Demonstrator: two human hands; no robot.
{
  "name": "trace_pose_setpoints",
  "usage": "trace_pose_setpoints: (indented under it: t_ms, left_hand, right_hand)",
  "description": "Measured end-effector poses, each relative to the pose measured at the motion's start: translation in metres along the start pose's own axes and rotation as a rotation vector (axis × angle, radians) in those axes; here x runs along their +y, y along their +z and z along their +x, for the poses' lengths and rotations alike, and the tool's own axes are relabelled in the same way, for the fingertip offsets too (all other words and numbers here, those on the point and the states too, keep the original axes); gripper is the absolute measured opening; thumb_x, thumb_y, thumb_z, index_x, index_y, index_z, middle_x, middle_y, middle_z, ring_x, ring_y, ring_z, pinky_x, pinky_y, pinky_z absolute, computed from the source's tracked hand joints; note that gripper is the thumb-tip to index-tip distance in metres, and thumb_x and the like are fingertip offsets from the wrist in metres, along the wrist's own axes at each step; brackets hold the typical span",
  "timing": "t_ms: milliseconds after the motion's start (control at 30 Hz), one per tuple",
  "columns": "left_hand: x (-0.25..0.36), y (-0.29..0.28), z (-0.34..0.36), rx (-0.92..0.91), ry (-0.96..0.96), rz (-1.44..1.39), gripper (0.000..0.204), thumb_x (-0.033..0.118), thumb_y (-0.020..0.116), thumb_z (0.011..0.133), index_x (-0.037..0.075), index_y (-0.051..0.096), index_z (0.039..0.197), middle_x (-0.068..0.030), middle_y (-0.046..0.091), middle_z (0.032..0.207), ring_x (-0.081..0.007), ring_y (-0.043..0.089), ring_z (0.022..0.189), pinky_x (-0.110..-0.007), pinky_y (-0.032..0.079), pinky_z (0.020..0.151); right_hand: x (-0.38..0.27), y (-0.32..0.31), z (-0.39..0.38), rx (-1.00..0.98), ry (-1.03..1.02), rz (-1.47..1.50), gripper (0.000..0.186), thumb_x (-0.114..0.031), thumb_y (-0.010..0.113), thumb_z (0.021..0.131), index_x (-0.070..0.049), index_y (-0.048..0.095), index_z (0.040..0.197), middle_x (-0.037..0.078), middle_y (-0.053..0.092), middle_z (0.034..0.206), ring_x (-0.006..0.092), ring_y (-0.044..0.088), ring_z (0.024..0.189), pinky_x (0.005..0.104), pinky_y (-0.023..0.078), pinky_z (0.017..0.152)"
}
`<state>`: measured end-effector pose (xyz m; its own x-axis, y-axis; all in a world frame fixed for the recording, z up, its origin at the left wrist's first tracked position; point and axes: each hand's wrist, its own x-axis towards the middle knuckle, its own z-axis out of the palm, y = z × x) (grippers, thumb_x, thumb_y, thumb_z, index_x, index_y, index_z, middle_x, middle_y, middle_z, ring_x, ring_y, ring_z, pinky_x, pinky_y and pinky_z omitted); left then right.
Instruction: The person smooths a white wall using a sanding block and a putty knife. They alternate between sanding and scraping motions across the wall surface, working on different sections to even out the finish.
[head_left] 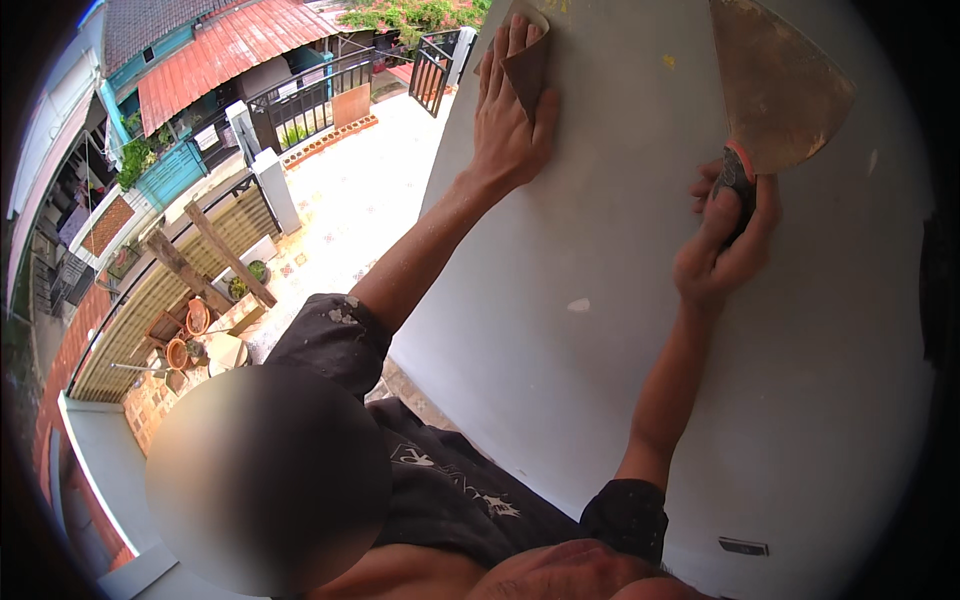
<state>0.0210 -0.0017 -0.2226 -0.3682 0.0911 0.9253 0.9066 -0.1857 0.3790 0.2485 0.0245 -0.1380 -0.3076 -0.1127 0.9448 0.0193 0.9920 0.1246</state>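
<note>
I see the grey wall (pixel 570 390) first. At its upper right, the scraper (pixel 790 90) runs its long axis up from my right hand (pixel 730 235), the nearer one — fingers curled round the handle (pixel 739 172). At the wall's upper left, sandpaper (pixel 527 72) folds over my left hand (pixel 512 135), fingers straight — whether they pinch it, I can't tell.

Two bare hands (pixel 508 135) share one pale wall (pixel 560 400) with one brown sheet (pixel 526 75) near its left edge, one broad-bladed scraper (pixel 790 95) and one small dark plate (pixel 743 547); beyond are two wooden posts (pixel 232 255) and at least two terracotta pots (pixel 197 318).
</note>
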Motion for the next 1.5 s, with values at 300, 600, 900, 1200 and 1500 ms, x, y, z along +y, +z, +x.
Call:
trace_pose_setpoints:
  t_ms: [300, 600, 900, 1200, 1500]
  left_hand:
    - [0.013, 0.000, 0.039, -0.140, -0.097, -0.176, 0.060, 0.037, 0.028, 0.106, 0.007, 0.028, 0.157, -0.0206, 0.023, 0.164, -0.0419, 0.014, 0.153, -0.054, 0.016, 0.122]
    - [0.016, -0.008, 0.068, 0.011, 0.045, -0.128, 0.059, 0.029, 0.035, 0.104, -0.001, 0.028, 0.155, -0.0245, 0.024, 0.162, -0.0438, 0.019, 0.150, -0.051, 0.016, 0.123]
    - [0.022, -0.009, 0.023, -0.062, 0.173, -0.069, 0.059, 0.027, 0.038, 0.103, 0.002, 0.029, 0.156, -0.0224, 0.024, 0.163, -0.0411, 0.019, 0.151, -0.050, 0.018, 0.123]
    - [0.017, -0.003, 0.005, -0.128, 0.260, -0.105, 0.067, 0.023, 0.050, 0.095, 0.010, 0.029, 0.158, -0.0157, 0.023, 0.165, -0.0383, 0.018, 0.153, -0.057, 0.021, 0.121]
    - [0.014, -0.002, 0.071, 0.031, 0.227, -0.116, 0.061, 0.028, 0.038, 0.104, 0.001, 0.026, 0.158, -0.0208, 0.022, 0.165, -0.0380, 0.016, 0.154, -0.048, 0.012, 0.125]
  right_hand:
    - [0.000, 0.001, 0.005, 0.006, -0.013, -0.003, 0.037, -0.016, 0.043, 0.107, 0.008, 0.046, 0.135, 0.016, 0.067, 0.091, 0.0146, 0.060, 0.066, 0.0255, 0.045, 0.053]
    - [0.000, 0.002, 0.002, 0.021, -0.019, -0.003, 0.035, -0.009, 0.046, 0.104, 0.007, 0.051, 0.135, 0.017, 0.069, 0.107, 0.0180, 0.068, 0.073, 0.0272, 0.054, 0.059]
    - [0.001, 0.000, 0.003, 0.007, -0.035, -0.021, 0.037, -0.016, 0.044, 0.107, 0.007, 0.049, 0.136, 0.015, 0.069, 0.094, 0.0130, 0.061, 0.065, 0.0233, 0.046, 0.054]
    - [0.000, 0.001, 0.005, 0.024, -0.032, -0.017, 0.036, -0.017, 0.045, 0.107, 0.006, 0.050, 0.135, 0.014, 0.069, 0.092, 0.0123, 0.061, 0.064, 0.0228, 0.045, 0.054]
    - [0.001, 0.005, 0.005, 0.032, -0.030, 0.007, 0.037, -0.020, 0.045, 0.108, 0.006, 0.050, 0.134, 0.014, 0.070, 0.091, 0.0126, 0.062, 0.063, 0.0228, 0.045, 0.053]
